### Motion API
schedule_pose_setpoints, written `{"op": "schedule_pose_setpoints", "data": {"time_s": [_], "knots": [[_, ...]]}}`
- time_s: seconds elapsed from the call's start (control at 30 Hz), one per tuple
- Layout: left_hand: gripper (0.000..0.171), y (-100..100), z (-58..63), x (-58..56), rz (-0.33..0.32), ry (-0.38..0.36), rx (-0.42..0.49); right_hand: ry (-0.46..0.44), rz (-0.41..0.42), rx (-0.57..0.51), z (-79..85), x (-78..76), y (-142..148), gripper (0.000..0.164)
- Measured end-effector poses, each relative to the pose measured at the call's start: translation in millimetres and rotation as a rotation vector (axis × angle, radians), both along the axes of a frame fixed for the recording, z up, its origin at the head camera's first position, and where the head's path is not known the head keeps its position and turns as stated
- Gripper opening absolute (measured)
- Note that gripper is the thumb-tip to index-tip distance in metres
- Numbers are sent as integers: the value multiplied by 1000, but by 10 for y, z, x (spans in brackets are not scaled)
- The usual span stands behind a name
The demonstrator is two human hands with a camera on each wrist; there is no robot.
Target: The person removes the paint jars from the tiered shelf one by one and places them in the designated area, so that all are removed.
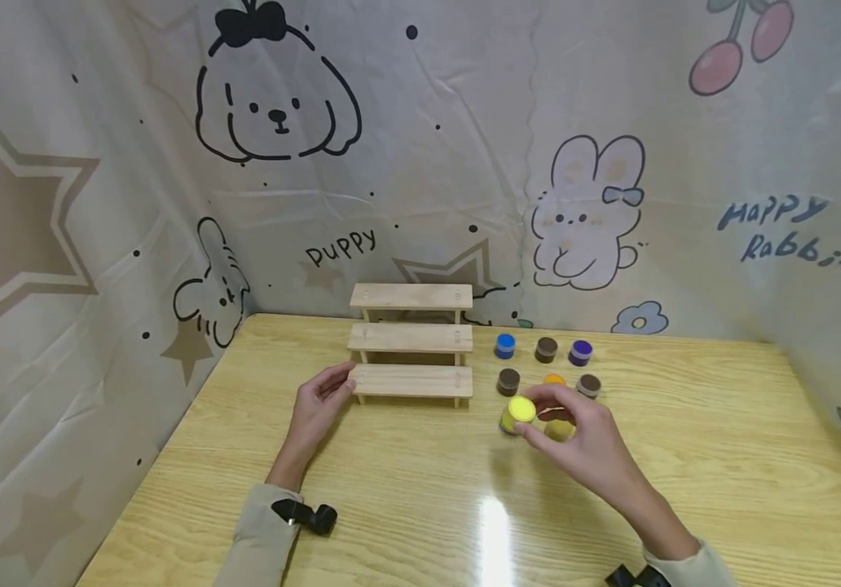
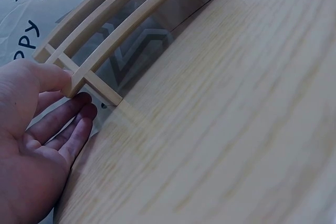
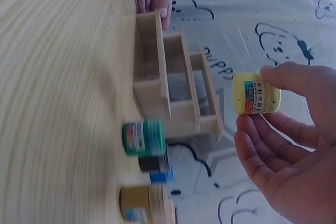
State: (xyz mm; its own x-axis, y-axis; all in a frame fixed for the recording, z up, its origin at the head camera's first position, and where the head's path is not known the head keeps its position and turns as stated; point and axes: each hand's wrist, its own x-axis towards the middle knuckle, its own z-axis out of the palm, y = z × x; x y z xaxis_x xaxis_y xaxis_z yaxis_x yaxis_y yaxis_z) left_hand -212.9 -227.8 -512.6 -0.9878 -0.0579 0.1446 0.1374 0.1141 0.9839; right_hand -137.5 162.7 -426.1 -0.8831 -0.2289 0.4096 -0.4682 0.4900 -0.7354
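My right hand [image 1: 574, 436] pinches a small yellow paint jar [image 3: 255, 94] between thumb and fingertips, raised off the table near the front of the other jars. Its printed label shows in the right wrist view. My left hand [image 1: 320, 406] grips the left end of the lowest step of a three-tier wooden stand [image 1: 411, 381], its thumb and fingers at the board's corner [image 2: 79, 82]. Close below the held jar in the right wrist view stand a green jar [image 3: 143, 137] and an ochre jar [image 3: 140, 203]; in the head view the right hand and yellow jar largely cover them.
Right of the stand, more jars sit in rows: blue [image 1: 504, 346], dark brown [image 1: 546, 350], purple [image 1: 580, 353], another dark one [image 1: 508, 381], an orange one [image 1: 555, 380] and a brown one [image 1: 589, 386]. A printed curtain [image 1: 420, 163] hangs behind the wooden table [image 1: 391, 505].
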Motion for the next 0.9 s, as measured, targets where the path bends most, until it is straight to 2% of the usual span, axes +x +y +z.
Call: {"op": "schedule_pose_setpoints", "data": {"time_s": [0.23,0.53,0.77,0.9], "knots": [[36,-18,-8,2,-17,11,-12,-8,-49,10,-17,55,293,36],[36,19,-18,18,-1,-2,-9,-24,-129,29,-33,108,638,37],[35,7,-51,21,-10,17,-17,-21,-145,35,-85,69,826,36],[36,0,-23,11,-25,26,-11,-39,-156,42,-165,28,886,35]]}}
